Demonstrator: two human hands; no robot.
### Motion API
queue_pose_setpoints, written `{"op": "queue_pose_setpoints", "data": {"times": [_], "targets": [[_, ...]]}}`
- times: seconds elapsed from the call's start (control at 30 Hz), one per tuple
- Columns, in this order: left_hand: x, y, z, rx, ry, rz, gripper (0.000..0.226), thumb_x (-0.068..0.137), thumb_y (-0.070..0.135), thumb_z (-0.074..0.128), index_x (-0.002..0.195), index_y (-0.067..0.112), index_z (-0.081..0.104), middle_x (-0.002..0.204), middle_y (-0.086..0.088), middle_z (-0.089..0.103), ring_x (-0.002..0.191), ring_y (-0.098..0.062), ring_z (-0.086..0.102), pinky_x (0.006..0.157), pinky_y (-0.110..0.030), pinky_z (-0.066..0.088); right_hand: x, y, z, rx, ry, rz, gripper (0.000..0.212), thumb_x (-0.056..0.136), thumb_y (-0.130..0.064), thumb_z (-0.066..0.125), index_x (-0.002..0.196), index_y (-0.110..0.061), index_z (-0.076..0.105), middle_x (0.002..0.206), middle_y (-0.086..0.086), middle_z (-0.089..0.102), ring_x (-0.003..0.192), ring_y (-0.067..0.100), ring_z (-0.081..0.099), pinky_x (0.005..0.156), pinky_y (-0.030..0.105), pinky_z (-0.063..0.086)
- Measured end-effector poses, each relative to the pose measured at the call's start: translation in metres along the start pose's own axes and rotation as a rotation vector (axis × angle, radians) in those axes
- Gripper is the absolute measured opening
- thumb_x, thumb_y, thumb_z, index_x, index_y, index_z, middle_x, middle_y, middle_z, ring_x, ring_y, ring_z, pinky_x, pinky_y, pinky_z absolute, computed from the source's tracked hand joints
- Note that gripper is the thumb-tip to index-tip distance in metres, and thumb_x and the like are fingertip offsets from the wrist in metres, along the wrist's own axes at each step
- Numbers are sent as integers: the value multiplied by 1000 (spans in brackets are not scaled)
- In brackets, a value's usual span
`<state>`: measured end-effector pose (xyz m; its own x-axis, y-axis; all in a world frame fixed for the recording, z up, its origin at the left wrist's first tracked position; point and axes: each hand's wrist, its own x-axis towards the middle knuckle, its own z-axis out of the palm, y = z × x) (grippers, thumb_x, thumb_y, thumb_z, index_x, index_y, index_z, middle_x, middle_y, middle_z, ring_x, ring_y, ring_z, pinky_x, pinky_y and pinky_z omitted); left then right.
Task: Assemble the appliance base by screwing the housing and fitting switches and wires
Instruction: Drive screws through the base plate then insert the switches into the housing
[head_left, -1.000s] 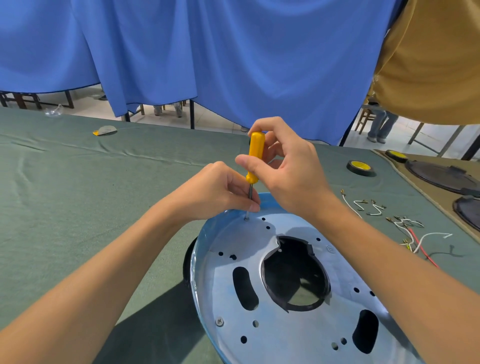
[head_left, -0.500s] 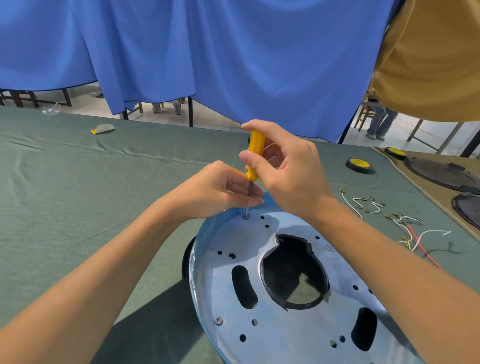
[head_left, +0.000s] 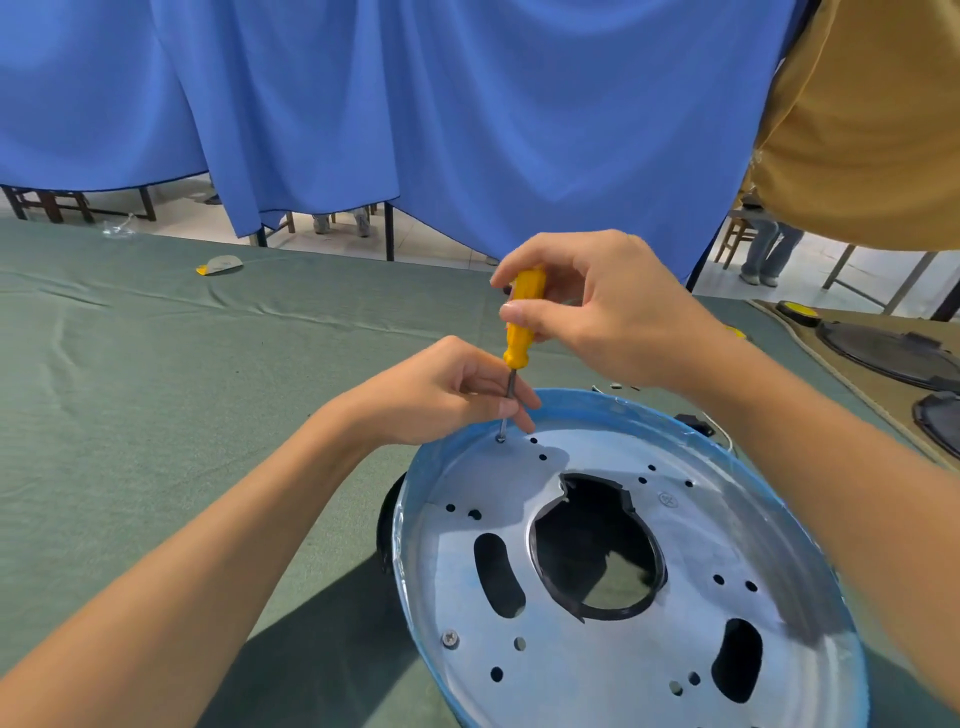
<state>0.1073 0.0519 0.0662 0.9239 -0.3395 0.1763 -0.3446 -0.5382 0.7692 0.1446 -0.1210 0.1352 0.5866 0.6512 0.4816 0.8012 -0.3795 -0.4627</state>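
**A:** Where is the housing?

**B:** The round metal housing (head_left: 597, 670) lies on the green-clothed table (head_left: 156, 389), toward 5 o'clock in the view. Its blue-edged rim faces up, and there is a large black-lined opening in the middle.

**A:** And the screw?

**B:** One screw (head_left: 500, 439) sits in a hole at about 11 o'clock on the housing, close to the rim. The tip of the screwdriver (head_left: 522, 322) stands on it, with the shaft nearly upright.

**A:** The hands?

**B:** The right hand (head_left: 608, 306) grips the yellow handle, thumb and fingers curled round it. The left hand (head_left: 441, 395) pinches the steel shaft just above the tip.

**A:** Anything else on the housing?

**B:** A second screw (head_left: 450, 638) is seated at about 8 o'clock.

**A:** And around it?

**B:** At 2 o'clock from the housing, black discs (head_left: 883, 353) lie on a tan mat (head_left: 883, 410), with a yellow-topped roll (head_left: 797, 310) beyond them. A small grey and yellow scrap (head_left: 221, 265) lies well apart at 10 o'clock. A blue curtain (head_left: 467, 104) hangs behind the table.
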Motion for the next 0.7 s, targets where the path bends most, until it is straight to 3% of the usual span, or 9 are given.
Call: {"op": "queue_pose_setpoints", "data": {"times": [0.1, 0.27, 0.33, 0.4, 0.47, 0.53, 0.63, 0.7], "targets": [[2, 0, 1, -12, 79, 11, 9, 85, 11, 74, 93, 10, 78, 90, 6, 77, 92, -15, 71, 93, -36, 54, 1, -5, -5, -184, -1, -47, 23, 82, -32, 76, 83, -11, 66, 64, 4, 60, 57, 14, 47, 55, 20, 40], [4, -3, 4, 14, 191, 16, 9, 77, 17, 82, 74, 26, 78, 76, 4, 76, 83, -25, 69, 86, -45, 53, 9, -10, -7, -428, -94, 30, 40, 87, -51, 64, 75, -15, 52, 61, 1, 49, 57, 9, 37, 57, 30, 29], [4, -6, 2, 19, 164, 29, 11, 80, 15, 79, 76, 25, 78, 80, 3, 77, 85, -23, 70, 86, -40, 53, 11, -15, -12, -488, -204, 10, 32, 88, -48, 63, 83, -17, 55, 66, -5, 51, 61, 7, 43, 59, 32, 34], [2, -7, -1, -12, 92, 44, 18, 85, 10, 74, 80, 26, 78, 88, 3, 78, 86, -11, 71, 85, -28, 54, 12, -21, -18, -440, -308, -23, 22, 87, -36, 68, 96, -18, 60, 74, -10, 56, 70, 7, 51, 67, 33, 43], [0, -7, -4, -64, 9, 46, 22, 89, 5, 68, 88, 25, 77, 93, 2, 78, 87, -3, 68, 84, -15, 50, 13, -23, -18, -387, -335, -41, 18, 85, -29, 71, 92, -16, 61, 71, -11, 57, 69, 7, 53, 67, 30, 45], [-1, -7, -4, -84, -32, 33, 20, 92, 4, 64, 96, 21, 75, 96, 2, 77, 92, -2, 68, 87, -13, 48, 14, -23, -14, -400, -290, -16, 24, 84, -33, 70, 81, -12, 58, 65, -6, 53, 63, 9, 48, 61, 34, 43], [2, -9, 0, -119, 30, 11, 14, 88, 9, 71, 93, 20, 77, 94, 0, 78, 92, -8, 70, 86, -22, 52, 18, -17, -5, -433, -225, 88, 39, 84, -40, 67, 65, -13, 47, 61, -2, 42, 58, 13, 36, 57, 32, 34], [4, -10, 2, -88, 107, 14, 8, 85, 13, 74, 86, 19, 80, 90, -1, 78, 88, -19, 71, 88, -40, 55, 20, -15, -5, -447, -214, 135, 48, 84, -48, 66, 58, -16, 40, 59, 0, 41, 56, 17, 37, 55, 31, 32]]}}
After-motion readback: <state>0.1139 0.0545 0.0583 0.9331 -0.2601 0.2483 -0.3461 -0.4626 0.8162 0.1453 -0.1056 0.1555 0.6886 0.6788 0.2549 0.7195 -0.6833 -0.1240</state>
